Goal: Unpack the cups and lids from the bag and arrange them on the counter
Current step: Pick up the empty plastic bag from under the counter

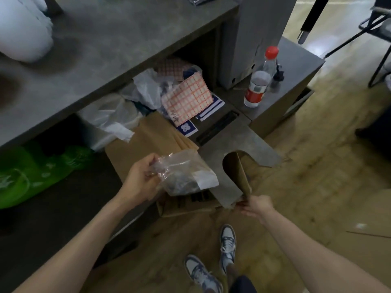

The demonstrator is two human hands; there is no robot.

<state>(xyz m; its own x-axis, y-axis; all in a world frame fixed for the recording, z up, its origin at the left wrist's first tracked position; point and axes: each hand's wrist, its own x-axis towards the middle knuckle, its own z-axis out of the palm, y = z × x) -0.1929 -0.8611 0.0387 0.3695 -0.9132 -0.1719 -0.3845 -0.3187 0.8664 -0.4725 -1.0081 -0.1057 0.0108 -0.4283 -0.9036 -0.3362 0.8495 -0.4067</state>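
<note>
Fingers of the left hand [140, 180] pinch the clear bag [186, 174] by its left end, and its length runs off to the right; the contents are too blurred to name. The right hand [257, 206] grips the lower edge of a brown door panel [239, 172]. The surface [105, 49] lies up and to the left, nearer the left hand.

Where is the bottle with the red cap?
In the head view the bottle stands at upper right on the low grey ledge, to the right of the red-grid sticker sheet.
</note>
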